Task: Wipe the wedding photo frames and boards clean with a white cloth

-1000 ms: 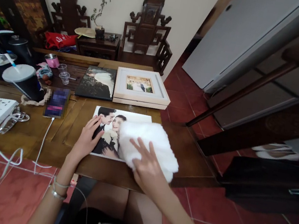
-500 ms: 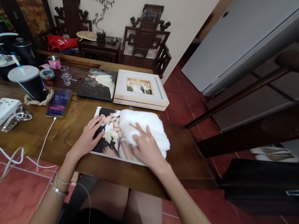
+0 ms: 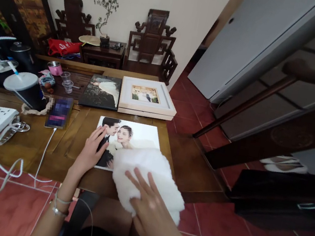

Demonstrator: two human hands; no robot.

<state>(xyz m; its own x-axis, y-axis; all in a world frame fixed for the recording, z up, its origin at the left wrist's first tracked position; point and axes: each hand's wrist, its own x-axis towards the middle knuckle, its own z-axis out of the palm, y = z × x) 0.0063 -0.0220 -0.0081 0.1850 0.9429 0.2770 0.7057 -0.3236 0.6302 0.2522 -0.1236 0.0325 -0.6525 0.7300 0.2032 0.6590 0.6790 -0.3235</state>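
Observation:
A glossy wedding photo panel (image 3: 144, 137) lies flat near the table's front edge, showing a couple on a white background. My left hand (image 3: 90, 151) rests on its left edge, fingers stretched out and holding nothing. A folded white towel (image 3: 149, 163) covers the panel's lower right part and reaches past the table's front edge. On top of the towel, my right hand (image 3: 151, 206) has its fingers spread and keeps hold of it. The towel hides the panel's lower right corner.
Behind the panel lie a dark photo panel (image 3: 100, 93) and a white framed picture (image 3: 123, 93). To the left are a phone (image 3: 58, 112) on a cable, a power strip (image 3: 2, 117), a clear hair clip (image 3: 10, 130) and a lidded cup (image 3: 25, 88). A wooden chair (image 3: 264, 133) stands right.
My right hand has pulled the towel down toward me, from the panel's upper right to over the table's front edge, uncovering the upper right. My left hand stays on the left edge.

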